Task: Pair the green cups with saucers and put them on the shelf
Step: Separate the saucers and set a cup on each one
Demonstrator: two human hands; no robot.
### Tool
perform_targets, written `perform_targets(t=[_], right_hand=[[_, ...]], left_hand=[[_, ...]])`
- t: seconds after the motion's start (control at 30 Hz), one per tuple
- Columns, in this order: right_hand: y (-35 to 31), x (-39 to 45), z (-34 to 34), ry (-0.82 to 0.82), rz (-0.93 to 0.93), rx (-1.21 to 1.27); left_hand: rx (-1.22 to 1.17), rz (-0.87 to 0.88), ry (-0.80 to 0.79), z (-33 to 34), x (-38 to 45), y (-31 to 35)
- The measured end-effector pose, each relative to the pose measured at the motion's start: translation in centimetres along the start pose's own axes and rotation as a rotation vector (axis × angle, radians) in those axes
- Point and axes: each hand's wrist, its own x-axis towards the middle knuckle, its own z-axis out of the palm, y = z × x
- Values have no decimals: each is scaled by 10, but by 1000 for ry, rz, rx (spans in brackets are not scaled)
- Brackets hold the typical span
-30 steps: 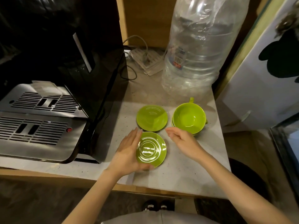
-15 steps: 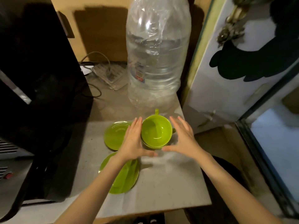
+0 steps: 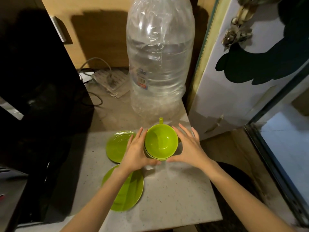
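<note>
On counter [image 3: 167, 198], left hand [image 3: 135, 151], right hand [image 3: 190, 148] seemingly clasping stacked green cups [image 3: 161, 141]

Water bottle [image 3: 160, 61]: small label [image 3: 142, 78] low on left side, with barcode and red-blue patch; print blurred, no word or number readable. Green cups [image 3: 161, 141], saucers [image 3: 118, 146], black appliance [image 3: 33, 91], white door [image 3: 242, 72]: no readable text, brand or number. Dark shape on door is picture, not lettering.
</note>
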Motion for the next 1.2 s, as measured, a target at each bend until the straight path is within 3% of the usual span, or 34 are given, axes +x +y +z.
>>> perform_targets(t=[0.67, 0.9, 1.2], right_hand=[[2, -2, -1, -9, 32, 34], [-1, 7, -5, 2, 32, 105], [-45, 52, -2, -19, -125, 112]], left_hand=[[-34, -59, 10, 6, -4, 9], [-94, -53, 92, -9, -5, 13], [-66, -132, 230, -64, -12, 0]])
